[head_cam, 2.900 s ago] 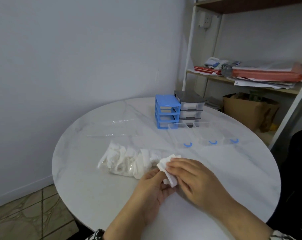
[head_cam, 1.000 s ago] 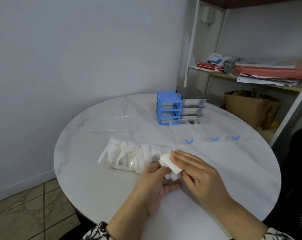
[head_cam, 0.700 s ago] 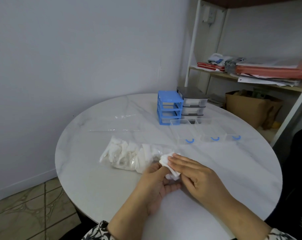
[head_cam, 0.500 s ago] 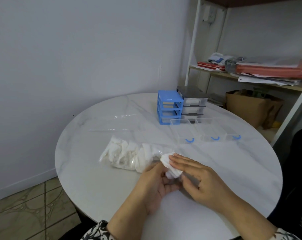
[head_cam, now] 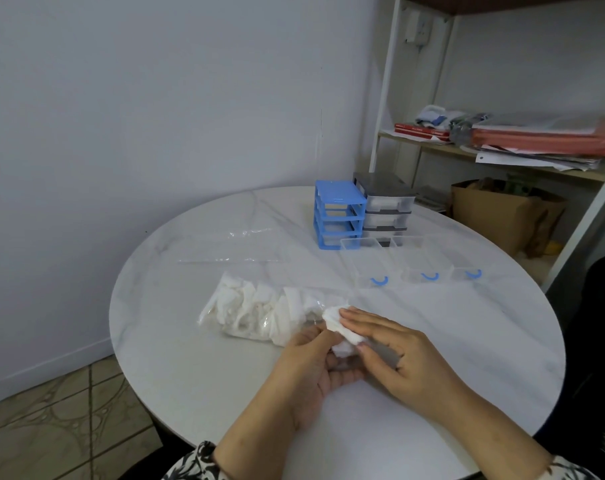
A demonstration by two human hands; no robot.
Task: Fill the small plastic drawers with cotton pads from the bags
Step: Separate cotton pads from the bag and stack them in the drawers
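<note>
Table [head_cam: 176, 358]: round, white, marbled; carried everything below.
Empty clear bag [head_cam: 235, 249]: lay flat toward the far left of the table.
Bag of cotton pads [head_cam: 259, 315]: lay on its side, open end toward the hands.
Left hand [head_cam: 308, 372]: palm up, fingers curled under a small bunch of cotton pads [head_cam: 342, 336], thumb on top of it.
Right hand [head_cam: 398, 355]: laid over the same pads, fingers pinching them from the right.
Blue drawer frame [head_cam: 337, 214]: stood at the far side, slots without drawers.
Grey drawer unit [head_cam: 384, 206]: touching the blue frame's right side.
Clear drawers [head_cam: 412, 259]: three with blue handles, side by side in front of the units, no pads inside.
</note>
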